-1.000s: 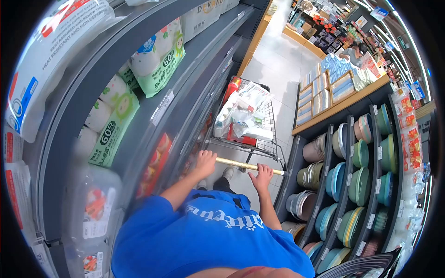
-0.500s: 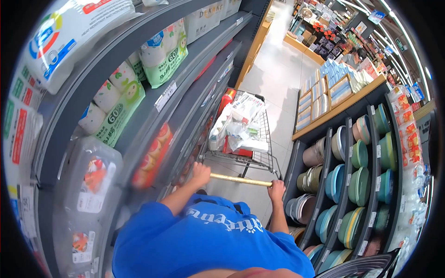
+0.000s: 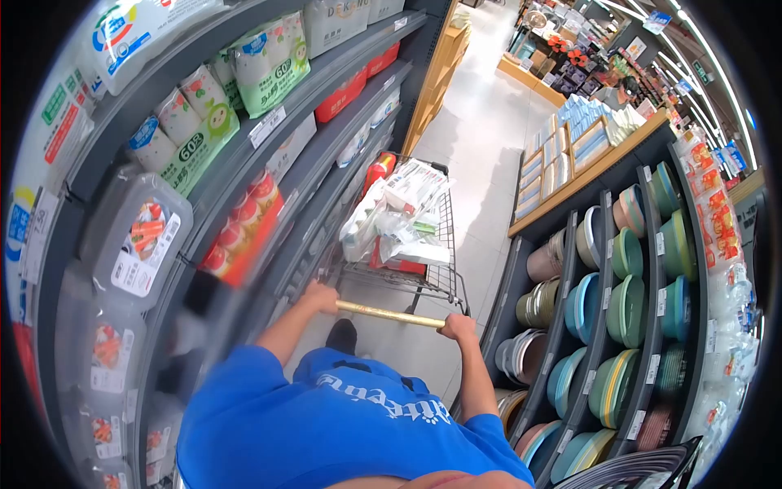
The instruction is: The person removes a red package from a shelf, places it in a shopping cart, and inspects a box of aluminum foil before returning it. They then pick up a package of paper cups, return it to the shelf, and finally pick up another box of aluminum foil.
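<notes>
Both of my hands grip the yellow handlebar (image 3: 391, 314) of a wire shopping cart (image 3: 444, 277) in front of me. My left hand (image 3: 322, 297) wraps round the bar's left end, close to the left shelving. At the right end, my right hand (image 3: 459, 327) is closed round the bar. Inside the cart lie white plastic-wrapped packages (image 3: 407, 204), with a red item (image 3: 380, 171) at the far left corner and more red beneath the packages.
Left shelves hold green toilet-roll packs (image 3: 199, 134), clear plastic food boxes (image 3: 142, 236) and red-topped packs (image 3: 244, 224). Stacked bowls and basins (image 3: 627, 310) fill the right shelf, near the cart's right side. Folded towels (image 3: 582, 151) stand beyond it. The tiled aisle (image 3: 481, 106) runs ahead.
The cart and both hands have shifted left and slightly lower in view. The left shelf goods have slid past, and a dark shoe now shows below the handlebar.
</notes>
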Demonstrator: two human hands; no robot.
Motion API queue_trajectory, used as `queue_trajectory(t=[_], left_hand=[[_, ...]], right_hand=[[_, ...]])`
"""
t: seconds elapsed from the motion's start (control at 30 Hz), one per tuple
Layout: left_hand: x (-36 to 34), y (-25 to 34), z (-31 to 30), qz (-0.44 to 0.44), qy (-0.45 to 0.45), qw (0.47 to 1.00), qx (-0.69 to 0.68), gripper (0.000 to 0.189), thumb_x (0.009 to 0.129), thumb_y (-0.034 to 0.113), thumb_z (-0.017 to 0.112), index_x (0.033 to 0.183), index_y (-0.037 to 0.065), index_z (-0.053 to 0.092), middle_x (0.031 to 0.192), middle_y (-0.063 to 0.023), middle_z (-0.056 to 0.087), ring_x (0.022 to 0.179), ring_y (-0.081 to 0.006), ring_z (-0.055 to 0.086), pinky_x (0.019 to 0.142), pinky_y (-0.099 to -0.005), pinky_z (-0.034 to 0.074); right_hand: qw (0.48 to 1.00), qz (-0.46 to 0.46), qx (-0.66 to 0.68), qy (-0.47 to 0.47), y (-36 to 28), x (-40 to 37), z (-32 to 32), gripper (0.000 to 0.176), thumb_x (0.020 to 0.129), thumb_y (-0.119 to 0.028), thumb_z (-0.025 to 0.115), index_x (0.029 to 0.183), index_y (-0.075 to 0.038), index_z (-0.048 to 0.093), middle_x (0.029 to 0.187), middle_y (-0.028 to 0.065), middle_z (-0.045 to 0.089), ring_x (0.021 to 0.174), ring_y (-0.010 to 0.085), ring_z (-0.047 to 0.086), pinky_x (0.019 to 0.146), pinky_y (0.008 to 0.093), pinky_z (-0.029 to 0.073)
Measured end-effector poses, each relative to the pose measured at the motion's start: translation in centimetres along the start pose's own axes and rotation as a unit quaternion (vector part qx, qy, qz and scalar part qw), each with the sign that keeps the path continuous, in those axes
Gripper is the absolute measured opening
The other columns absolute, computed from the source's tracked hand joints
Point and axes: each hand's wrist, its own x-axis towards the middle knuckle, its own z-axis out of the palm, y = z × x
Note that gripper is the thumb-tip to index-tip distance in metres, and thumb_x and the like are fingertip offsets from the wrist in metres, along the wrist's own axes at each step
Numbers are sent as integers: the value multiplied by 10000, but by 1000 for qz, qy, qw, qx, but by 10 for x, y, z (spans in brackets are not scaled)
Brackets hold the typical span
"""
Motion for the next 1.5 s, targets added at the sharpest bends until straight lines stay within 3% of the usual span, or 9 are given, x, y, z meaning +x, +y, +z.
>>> queue_trajectory(t=[0.23,0.43,0.53,0.63,0.87,0.97,1.1,1.33,1.5], left_hand=[[-34,4,32,-29,-24,999,-10,347,703,343,733,1001,174,786,974,-97,755,988,-270,706,927,-415,454],[-62,3,51,-17,-62,998,-26,390,694,333,740,1064,215,770,1008,-63,754,1004,-274,701,938,-411,456],[-71,1,66,-16,-77,997,-23,420,692,353,748,1087,214,762,1022,-61,752,1018,-275,696,917,-423,473],[-86,2,75,-18,-90,995,-39,459,691,375,754,1119,210,751,1053,-61,748,1038,-276,691,894,-433,492],[-106,-7,113,1,-108,991,-78,534,699,406,762,1191,204,722,1117,-63,735,1062,-275,685,908,-443,504],[-121,-13,133,11,-92,993,-78,570,701,407,766,1235,218,700,1133,-61,731,1069,-278,683,916,-441,506],[-155,-16,152,13,-67,995,-77,672,685,454,800,1289,196,658,1175,-74,713,1105,-261,671,900,-444,518],[-221,-31,191,53,75,993,-72,371,669,250,675,1002,92,724,991,-143,727,956,-343,699,790,-484,547],[-257,-30,216,48,53,996,-57,402,678,278,698,1033,90,720,1013,-151,725,978,-339,697,808,-483,545]], right_hand=[[994,-25,-20,-101,-17,-38,2,464,745,-465,731,1077,-142,748,1105,96,741,1019,302,707,889,446,522],[980,-40,-9,-197,-29,-66,5,487,736,-537,764,983,-116,768,814,36,733,753,204,705,723,353,546],[980,-25,-26,-194,-36,-76,22,424,727,-502,771,985,-166,774,938,1,756,936,206,711,843,410,521],[976,-34,-12,-216,-39,-87,31,449,722,-483,771,963,-105,771,852,41,738,752,198,702,706,339,547],[966,-42,11,-256,-46,-113,70,417,727,-437,779,906,-61,756,861,49,731,746,200,672,702,350,546],[958,-32,-11,-285,-50,-115,102,364,717,-443,752,925,-145,775,897,3,744,804,172,696,723,343,536],[953,-21,-2,-301,-64,-141,120,437,707,-419,790,988,-86,763,890,58,738,802,183,691,701,327,542],[940,-36,14,-340,-91,-175,172,539,666,-428,804,1072,-77,761,1031,100,740,929,231,703,812,349,568],[939,-46,23,-339,-101,-215,198,559,648,-429,797,1087,-84,759,1056,100,736,945,246,700,822,357,566]])
